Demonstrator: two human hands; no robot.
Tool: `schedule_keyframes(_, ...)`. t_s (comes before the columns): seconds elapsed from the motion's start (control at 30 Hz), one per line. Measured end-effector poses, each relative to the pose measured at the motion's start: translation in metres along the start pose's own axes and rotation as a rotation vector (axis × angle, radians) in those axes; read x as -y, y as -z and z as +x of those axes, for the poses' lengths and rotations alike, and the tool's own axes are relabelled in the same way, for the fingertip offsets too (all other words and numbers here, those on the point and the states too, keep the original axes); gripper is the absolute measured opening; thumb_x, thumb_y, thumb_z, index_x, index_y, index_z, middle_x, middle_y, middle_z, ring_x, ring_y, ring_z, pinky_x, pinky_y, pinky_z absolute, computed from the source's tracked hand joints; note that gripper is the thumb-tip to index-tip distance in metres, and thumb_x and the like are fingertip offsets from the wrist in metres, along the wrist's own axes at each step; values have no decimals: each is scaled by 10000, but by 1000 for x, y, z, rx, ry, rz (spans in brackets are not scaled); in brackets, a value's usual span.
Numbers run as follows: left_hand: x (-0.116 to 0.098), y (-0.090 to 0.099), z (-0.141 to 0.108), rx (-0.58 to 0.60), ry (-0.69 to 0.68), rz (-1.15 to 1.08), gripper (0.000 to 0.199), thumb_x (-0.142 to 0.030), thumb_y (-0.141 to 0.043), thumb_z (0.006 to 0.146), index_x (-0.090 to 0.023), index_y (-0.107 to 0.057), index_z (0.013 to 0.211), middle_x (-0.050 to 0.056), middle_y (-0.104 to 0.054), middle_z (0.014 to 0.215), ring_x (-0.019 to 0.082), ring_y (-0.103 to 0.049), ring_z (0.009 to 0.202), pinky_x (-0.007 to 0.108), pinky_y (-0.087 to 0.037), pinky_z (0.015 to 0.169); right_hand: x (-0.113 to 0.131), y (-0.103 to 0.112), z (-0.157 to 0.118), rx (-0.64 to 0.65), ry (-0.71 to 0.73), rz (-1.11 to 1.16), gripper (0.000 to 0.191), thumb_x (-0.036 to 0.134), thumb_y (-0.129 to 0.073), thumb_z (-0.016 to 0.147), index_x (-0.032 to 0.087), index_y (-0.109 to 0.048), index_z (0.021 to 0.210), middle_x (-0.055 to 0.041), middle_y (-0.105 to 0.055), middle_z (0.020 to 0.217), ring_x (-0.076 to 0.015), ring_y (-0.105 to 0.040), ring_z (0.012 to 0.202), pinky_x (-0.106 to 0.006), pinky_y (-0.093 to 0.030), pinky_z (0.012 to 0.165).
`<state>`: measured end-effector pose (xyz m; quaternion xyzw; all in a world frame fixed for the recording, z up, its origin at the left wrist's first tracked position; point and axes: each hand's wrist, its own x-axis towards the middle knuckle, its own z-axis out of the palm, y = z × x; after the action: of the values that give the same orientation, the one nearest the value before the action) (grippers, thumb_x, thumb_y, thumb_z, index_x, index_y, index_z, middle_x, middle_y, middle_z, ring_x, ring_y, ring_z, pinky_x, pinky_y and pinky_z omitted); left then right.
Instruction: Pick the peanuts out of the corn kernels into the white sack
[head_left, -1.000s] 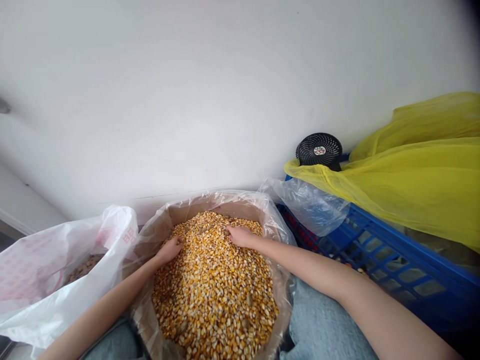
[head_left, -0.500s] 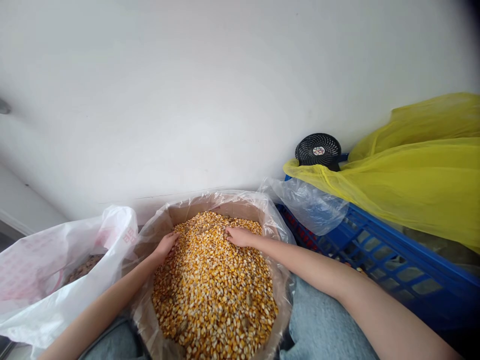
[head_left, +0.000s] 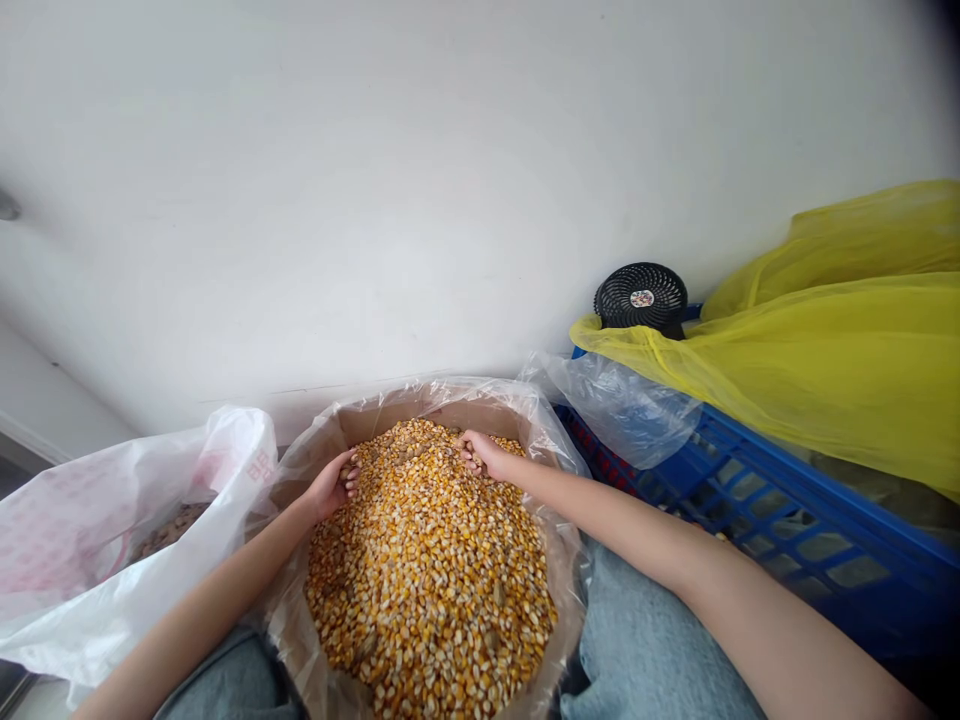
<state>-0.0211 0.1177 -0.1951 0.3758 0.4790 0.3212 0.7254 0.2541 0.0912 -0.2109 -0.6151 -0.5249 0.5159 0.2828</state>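
Note:
Yellow and white corn kernels (head_left: 431,570) fill a box lined with a clear plastic bag (head_left: 555,440). My left hand (head_left: 335,484) is at the upper left edge of the heap, its fingers curled inward; what they hold, if anything, is too small to tell. At the heap's upper right, my right hand (head_left: 481,455) is closed with bent fingers just over the kernels, and its contents cannot be made out either. Some brownish pieces lie among the kernels.
A white and pink bag (head_left: 97,500) with brown contents stands at the left. On the right is a blue crate (head_left: 750,470) with yellow netting (head_left: 847,370) and a black fan (head_left: 641,297) on it. A pale wall (head_left: 375,200) rises behind.
Both hands have lifted slightly out of the kernels and turned, so that their curled fingers now show. The right hand has moved a little to the right.

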Motion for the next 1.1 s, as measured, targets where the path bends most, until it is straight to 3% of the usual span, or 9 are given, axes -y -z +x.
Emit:
schedule_keyframes(0.1,-2,0,-1,37,-26,-55,138,-288,-454,725,-178,-432,645,-51,-257,487,44,-220,398,180,-156,359,2,5,-2,20,-20,53,239,271,-198,766,182,-311,576,43,-289,453,-64,-251,338,-187,-261,343)
schedule_keyframes(0.2,-4,-2,-4,81,-33,-64,177,-345,-475,723,-185,-430,662,-53,-271,505,36,-192,381,171,-79,339,1,5,-1,-1,-31,29,290,346,-187,794,180,-321,598,43,-307,457,-60,-271,338,-178,-261,339)
schedule_keyframes(0.37,0,-6,-5,88,-24,88,332,-464,-476,711,-186,-343,589,-58,-287,516,22,-141,360,174,-42,335,-6,6,3,-87,-35,-210,280,391,-347,775,158,-426,639,17,-418,472,-70,-372,370,-184,-304,374)
schedule_keyframes(0.5,12,-7,4,-2,-115,496,337,-493,-433,720,-188,-359,598,-51,-331,504,40,-223,352,186,-108,330,-8,13,2,-168,-1,-497,124,246,-465,718,139,-521,746,-46,-571,627,-129,-529,542,-208,-374,481)
schedule_keyframes(0.6,17,-7,14,-100,-251,820,288,-470,-452,712,-183,-455,692,-47,-382,504,78,-347,396,205,-237,375,-4,16,-1,-180,47,-727,193,145,-493,674,142,-558,856,-111,-612,876,-208,-569,804,-264,-411,649)
schedule_keyframes(0.73,14,-16,23,-187,-413,1343,335,-424,-387,771,-203,-496,997,22,-578,695,166,-551,660,251,-375,583,2,12,-4,-71,27,-977,261,114,-509,656,134,-601,899,-158,-602,978,-268,-558,911,-336,-421,740)
schedule_keyframes(0.83,15,-28,27,-127,-393,1693,404,-421,-280,820,-224,-413,1146,80,-627,861,214,-585,788,289,-401,647,4,5,-3,26,-55,-1119,235,92,-537,625,98,-642,835,-181,-620,929,-303,-571,887,-376,-445,727)
schedule_keyframes(0.93,19,-37,31,-92,-379,1818,393,-394,-265,827,-228,-416,1149,110,-621,932,244,-584,830,328,-408,680,3,0,-2,81,-108,-1213,271,72,-545,608,74,-651,857,-188,-616,946,-325,-565,898,-416,-454,725)
schedule_keyframes(1.1,25,-36,37,-135,-342,1737,340,-337,-280,820,-173,-458,1058,140,-620,895,253,-582,797,354,-403,679,-2,-3,2,109,-95,-1261,269,43,-545,588,55,-660,832,-195,-629,899,-350,-574,858,-463,-465,674)
